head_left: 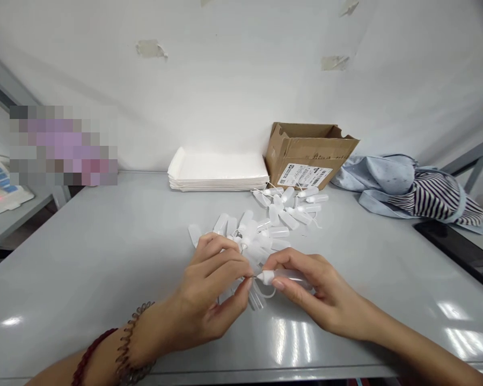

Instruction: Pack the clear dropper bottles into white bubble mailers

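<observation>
My right hand (314, 289) holds a small translucent squeeze bottle (292, 276) lengthwise, its white cap and pointed nozzle facing left. Thumb and fingers of my left hand (221, 279) are pinched together right at the nozzle's tip. A thin dark bit shows between them, too small to name. From the bottle's neck hangs a thin white strap. Under and behind both hands lies a pile of similar bottles (249, 230), partly covered by my left hand. A second group of bottles (300, 217) with loose straps lies farther back, near the carton.
A stack of white sheets or envelopes (221, 185) stands against the wall, beside an open cardboard box (306, 150). To the right are a light blue and striped cloth bag (394, 182) and a black phone-like object (459, 254). The grey table (104, 241) has its front edge close to me.
</observation>
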`<state>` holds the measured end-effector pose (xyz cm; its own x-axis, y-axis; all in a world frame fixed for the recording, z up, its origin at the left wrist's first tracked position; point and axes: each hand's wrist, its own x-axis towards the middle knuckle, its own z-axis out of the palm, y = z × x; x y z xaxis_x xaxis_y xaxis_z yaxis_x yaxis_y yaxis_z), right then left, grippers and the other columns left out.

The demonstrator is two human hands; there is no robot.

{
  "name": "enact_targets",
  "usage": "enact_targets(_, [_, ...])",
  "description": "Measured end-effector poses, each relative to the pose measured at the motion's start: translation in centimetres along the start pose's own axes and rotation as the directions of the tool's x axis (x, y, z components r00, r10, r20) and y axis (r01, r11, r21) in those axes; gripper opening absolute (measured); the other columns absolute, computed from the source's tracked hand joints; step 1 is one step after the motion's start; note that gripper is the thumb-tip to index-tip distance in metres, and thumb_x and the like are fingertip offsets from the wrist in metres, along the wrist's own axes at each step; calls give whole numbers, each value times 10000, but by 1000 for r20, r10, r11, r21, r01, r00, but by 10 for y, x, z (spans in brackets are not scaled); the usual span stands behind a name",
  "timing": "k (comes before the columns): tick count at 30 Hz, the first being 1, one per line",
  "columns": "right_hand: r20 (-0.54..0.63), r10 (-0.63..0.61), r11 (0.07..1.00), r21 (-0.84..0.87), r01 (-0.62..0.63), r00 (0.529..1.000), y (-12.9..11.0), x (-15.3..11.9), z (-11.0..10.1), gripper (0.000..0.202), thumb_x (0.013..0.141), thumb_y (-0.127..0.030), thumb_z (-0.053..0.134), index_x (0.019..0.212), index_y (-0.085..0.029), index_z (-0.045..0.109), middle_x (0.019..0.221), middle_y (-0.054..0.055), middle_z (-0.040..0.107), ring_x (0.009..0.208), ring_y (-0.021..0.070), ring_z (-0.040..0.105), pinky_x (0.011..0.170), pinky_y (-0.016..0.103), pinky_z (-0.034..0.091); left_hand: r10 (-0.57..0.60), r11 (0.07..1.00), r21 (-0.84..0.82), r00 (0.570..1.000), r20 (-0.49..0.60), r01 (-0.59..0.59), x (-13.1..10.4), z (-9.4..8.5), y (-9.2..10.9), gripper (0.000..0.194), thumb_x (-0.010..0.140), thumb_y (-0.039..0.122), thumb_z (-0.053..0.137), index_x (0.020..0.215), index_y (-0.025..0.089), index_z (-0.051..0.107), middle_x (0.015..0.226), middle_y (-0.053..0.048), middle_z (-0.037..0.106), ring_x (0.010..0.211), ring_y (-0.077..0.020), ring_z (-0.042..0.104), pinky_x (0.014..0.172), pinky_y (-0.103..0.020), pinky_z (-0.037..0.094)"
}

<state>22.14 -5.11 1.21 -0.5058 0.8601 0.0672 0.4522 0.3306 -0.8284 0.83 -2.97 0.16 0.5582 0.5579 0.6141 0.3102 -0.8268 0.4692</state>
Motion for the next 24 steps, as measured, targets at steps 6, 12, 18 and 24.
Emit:
enact_targets(6, [35,28,999,-20,-27,999,1,3,-2,171,945,-349,451,1013,-239,563,812,-3,605,647,120,516,534,224,378,24,1000,-4,1000,-2,-24,-2,2,-2,175,801,-4,552,872,155,572,751,-33,632,805,-183,513,783,-392,425])
enact_targets(12, [45,27,999,15,-28,999,3,3,0,189,937,-364,461,967,-215,572,742,-1,582,669,140,537,567,245,393,30,999,20,1000,8,-30,-5,3,-2,157,808,13,562,866,160,564,757,-26,625,809,-180,506,790,-387,415])
enact_targets(18, [59,30,999,-17,-29,998,1,2,0,210,939,-375,457,959,-212,587,794,17,629,694,148,571,564,243,406,21,998,63,998,56,-24,-6,4,-1,133,834,45,565,866,174,570,767,-14,640,816,-181,508,815,-388,395])
enact_targets(24, [58,-108,989,-95,114,992,7,5,-14,343,955,-454,401,1041,-202,617,792,16,650,658,136,572,601,250,431,-27,997,75,1000,6,26,-3,1,-5,119,850,77,587,860,195,591,771,0,647,827,-176,524,829,-369,391])
